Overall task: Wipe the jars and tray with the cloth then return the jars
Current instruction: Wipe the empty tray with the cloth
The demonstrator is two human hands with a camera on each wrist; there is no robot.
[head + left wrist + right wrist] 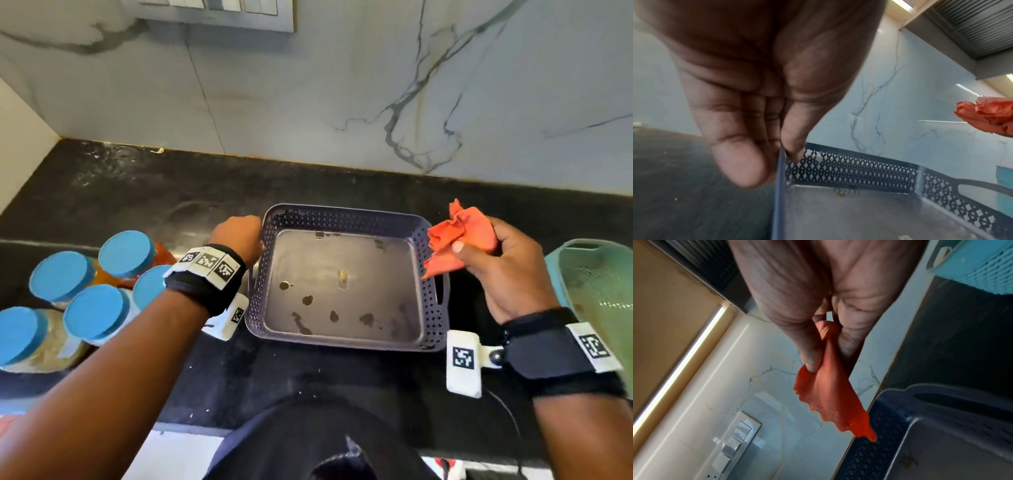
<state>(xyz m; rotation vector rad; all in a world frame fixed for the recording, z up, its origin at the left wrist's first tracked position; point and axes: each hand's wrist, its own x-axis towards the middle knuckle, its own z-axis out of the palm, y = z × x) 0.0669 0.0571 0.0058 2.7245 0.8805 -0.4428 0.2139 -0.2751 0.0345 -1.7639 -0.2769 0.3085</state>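
A dark perforated tray (342,216) sits empty on the black counter, its floor spotted with brown stains. My left hand (239,236) pinches the tray's left rim (780,170) between thumb and fingers near the far left corner. My right hand (493,257) is raised beside the tray's right edge and grips a crumpled orange cloth (459,236); the cloth (830,394) hangs from thumb and fingers above the tray wall (890,418). Several blue-lidded jars (96,308) stand in a cluster left of the tray, partly behind my left forearm.
A green perforated basket (596,291) stands at the right edge of the counter. A marble backsplash (308,102) runs behind, with a switch plate (731,446) on it. The black counter (137,192) lies bare behind the jars and in front of the tray.
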